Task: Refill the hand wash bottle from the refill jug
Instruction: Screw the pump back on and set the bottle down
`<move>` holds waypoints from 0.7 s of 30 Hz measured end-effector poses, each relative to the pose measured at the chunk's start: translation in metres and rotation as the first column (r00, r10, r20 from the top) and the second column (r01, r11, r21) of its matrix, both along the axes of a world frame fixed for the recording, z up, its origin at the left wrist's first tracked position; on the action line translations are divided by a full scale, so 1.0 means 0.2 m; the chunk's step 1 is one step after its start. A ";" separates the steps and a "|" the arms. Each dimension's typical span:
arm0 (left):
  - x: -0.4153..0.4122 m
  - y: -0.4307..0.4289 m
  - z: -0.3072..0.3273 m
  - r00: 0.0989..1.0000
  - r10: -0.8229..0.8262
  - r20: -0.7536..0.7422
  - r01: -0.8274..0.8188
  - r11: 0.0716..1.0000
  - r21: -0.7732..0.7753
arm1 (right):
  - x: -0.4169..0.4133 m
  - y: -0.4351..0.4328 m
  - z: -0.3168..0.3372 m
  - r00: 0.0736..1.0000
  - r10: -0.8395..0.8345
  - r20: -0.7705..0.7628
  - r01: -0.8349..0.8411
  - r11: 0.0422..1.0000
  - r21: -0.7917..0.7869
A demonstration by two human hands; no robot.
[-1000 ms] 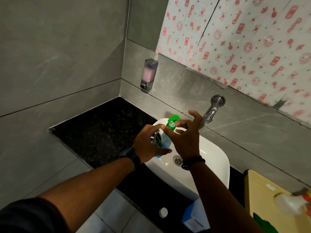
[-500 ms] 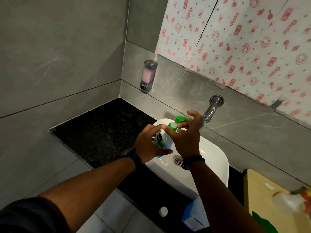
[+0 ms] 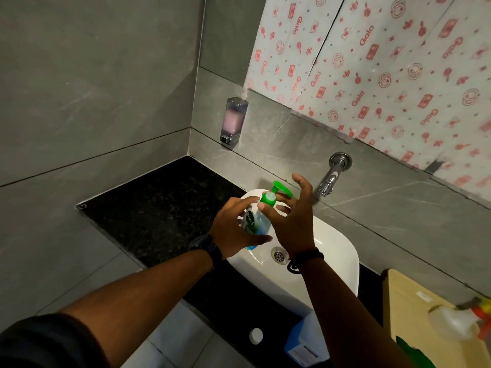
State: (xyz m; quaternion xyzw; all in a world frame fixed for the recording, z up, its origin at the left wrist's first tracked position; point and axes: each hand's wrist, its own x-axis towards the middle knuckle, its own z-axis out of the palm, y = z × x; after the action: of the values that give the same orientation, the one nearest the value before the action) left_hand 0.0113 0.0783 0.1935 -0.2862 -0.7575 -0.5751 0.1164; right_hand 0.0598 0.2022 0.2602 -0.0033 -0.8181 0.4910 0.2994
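Note:
A clear hand wash bottle [image 3: 254, 224] with a green pump cap [image 3: 269, 198] is held tilted over the white basin [image 3: 337, 261]. My left hand [image 3: 236, 229] wraps around the bottle's body from the left. My right hand [image 3: 292, 216] is at the pump; its thumb and fingertips pinch the green collar while the other fingers spread wide. The pump's spout points to the right, toward the tap. A blue container [image 3: 301, 341] with a white label stands low at the basin's front; whether it is the refill jug I cannot tell.
A tap [image 3: 332, 179] juts from the grey wall above the basin. A wall dispenser [image 3: 233, 120] holds pink liquid at the corner. Black granite counter [image 3: 159, 208] lies to the left. A white round cap [image 3: 255, 335] lies below. A spray bottle [image 3: 451, 325] rests on a yellow board at right.
The green pump head has turned, its spout swinging from the left round to the right. My right hand's fingers have spread wider. The bottle stays in my left hand.

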 end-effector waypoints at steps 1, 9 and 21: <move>0.00 0.00 0.00 1.000 -0.002 -0.006 0.002 1.000 -0.007 | 0.00 0.00 0.00 0.999 -0.045 -0.018 0.045 0.999 0.028; 0.01 0.00 0.00 1.000 -0.020 -0.012 0.020 1.000 0.012 | 0.00 0.02 0.02 0.999 0.017 0.040 -0.019 0.999 0.043; -0.02 0.00 -0.01 1.000 -0.006 -0.010 0.006 1.000 -0.023 | -0.01 0.02 0.01 0.998 -0.058 -0.004 0.058 0.976 0.210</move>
State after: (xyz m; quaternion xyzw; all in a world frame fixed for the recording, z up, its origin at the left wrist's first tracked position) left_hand 0.0075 0.0775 0.1924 -0.2927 -0.7627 -0.5650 0.1153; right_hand 0.0571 0.2052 0.2631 0.0040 -0.8651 0.3931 0.3115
